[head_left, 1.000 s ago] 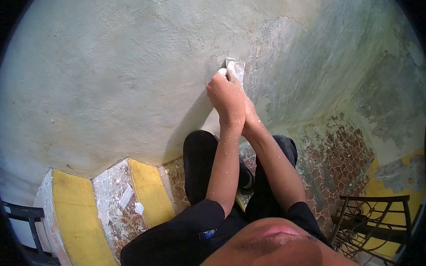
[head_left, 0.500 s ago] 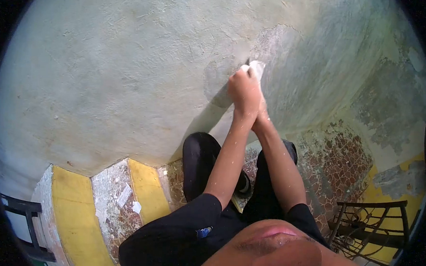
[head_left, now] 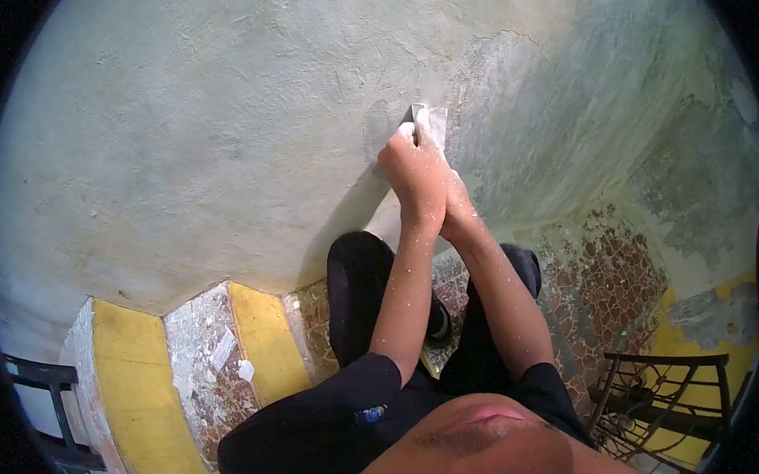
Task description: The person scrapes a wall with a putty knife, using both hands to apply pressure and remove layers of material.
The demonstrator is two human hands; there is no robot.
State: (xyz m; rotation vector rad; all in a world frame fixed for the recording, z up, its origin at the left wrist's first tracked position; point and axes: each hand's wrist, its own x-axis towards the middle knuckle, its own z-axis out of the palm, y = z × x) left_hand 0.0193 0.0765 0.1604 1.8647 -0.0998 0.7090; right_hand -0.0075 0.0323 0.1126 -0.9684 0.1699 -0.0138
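Note:
At the wall (head_left: 231, 146), my left hand (head_left: 412, 171) is closed over a flat-bladed scraper (head_left: 438, 123). White powder coats its fingers, which press near the blade. My right hand (head_left: 457, 205) sits just behind and below the left, closed around the lower part of the scraper; its fingers are mostly hidden. The pale, squarish blade lies against the wall, at a rough grey patch (head_left: 384, 135) where the surface is worn. White flecks dot both forearms.
Yellow-edged steps (head_left: 141, 371) with paint flakes (head_left: 222, 349) descend at the left. A dark metal railing piece (head_left: 664, 402) stands at the lower right, beside patterned floor tiles (head_left: 615, 273). Another dark frame (head_left: 54, 409) is at the lower left. My bent knees (head_left: 357, 270) are close to the wall.
Both hands and the scraper have moved left along the wall, the hands also slightly down. More of the blade's flat face now shows.

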